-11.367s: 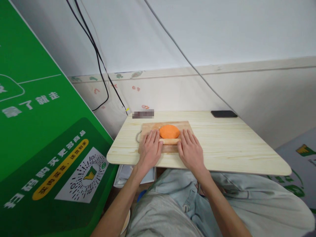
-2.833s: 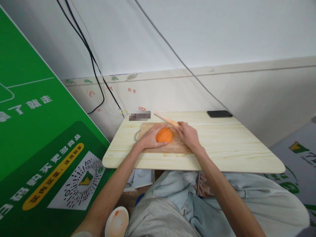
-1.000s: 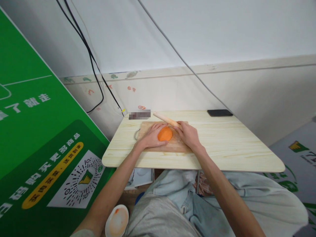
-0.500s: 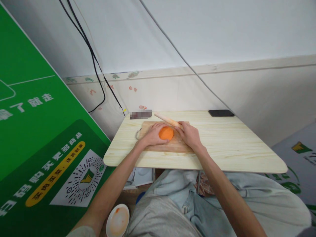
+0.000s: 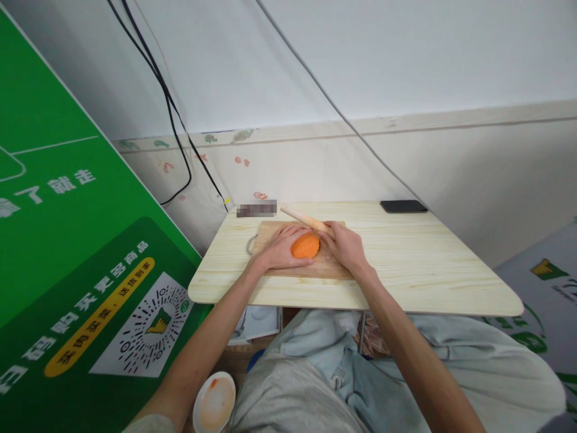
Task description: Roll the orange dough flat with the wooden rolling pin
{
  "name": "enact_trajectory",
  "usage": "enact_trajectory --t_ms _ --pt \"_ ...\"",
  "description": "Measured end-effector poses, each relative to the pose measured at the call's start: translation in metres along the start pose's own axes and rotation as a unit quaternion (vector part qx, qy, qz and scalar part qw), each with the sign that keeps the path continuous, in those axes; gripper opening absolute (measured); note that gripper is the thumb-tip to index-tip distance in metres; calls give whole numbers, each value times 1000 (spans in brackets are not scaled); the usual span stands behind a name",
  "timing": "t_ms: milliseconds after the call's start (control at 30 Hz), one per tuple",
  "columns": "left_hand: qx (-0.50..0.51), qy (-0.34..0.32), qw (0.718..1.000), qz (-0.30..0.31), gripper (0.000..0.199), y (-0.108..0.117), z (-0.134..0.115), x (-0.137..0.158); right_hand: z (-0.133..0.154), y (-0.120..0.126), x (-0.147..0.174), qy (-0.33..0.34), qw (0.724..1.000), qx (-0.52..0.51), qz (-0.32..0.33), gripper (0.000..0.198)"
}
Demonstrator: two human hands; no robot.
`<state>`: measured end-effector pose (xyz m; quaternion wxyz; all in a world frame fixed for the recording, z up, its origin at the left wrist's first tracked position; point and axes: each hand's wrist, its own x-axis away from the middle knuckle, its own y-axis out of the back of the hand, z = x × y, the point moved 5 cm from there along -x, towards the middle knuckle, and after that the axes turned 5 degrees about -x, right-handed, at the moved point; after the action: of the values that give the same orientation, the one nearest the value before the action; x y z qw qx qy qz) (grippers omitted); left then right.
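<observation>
On a wooden cutting board (image 5: pixel 288 272) lies a rounded piece of orange dough (image 5: pixel 305 246), its upper face smooth. My left hand (image 5: pixel 282 248) curves around the dough's left side, fingers over the far edge and thumb along the near edge. A light wooden rolling pin (image 5: pixel 302 218), tinged orange along part of its length, points to the back left. Its near end is gripped by my right hand (image 5: pixel 346 245), just right of the dough. That hand hides the end of the pin.
The pale wood-grain table (image 5: pixel 428 264) carries a black phone (image 5: pixel 403 206) at the back right. A blurred-out item (image 5: pixel 256 208) lies at the back left. Below the table's left side is a white bowl (image 5: pixel 214 400) with orange stains. A green banner (image 5: pixel 81 240) stands left.
The orange dough has shifted slightly right and looks more oval, with my left thumb moving a little the same way. My right hand and the rolling pin stay almost in place.
</observation>
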<state>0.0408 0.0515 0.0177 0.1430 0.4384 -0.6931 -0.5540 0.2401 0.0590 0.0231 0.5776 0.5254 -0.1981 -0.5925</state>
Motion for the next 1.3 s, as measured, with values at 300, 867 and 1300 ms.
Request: enact_trajectory --t_ms 300,867,1300 --pt "-2 -2 1000 -10 74 -1 1 1 -2 0 0 -5 1000 0 -3 40" --pt "-29 12 999 -27 39 -4 8 0 0 0 -1 -18 1000 12 9 41" --pt "-13 -15 1000 8 27 -4 6 -1 1 2 -1 -10 1000 12 7 39"
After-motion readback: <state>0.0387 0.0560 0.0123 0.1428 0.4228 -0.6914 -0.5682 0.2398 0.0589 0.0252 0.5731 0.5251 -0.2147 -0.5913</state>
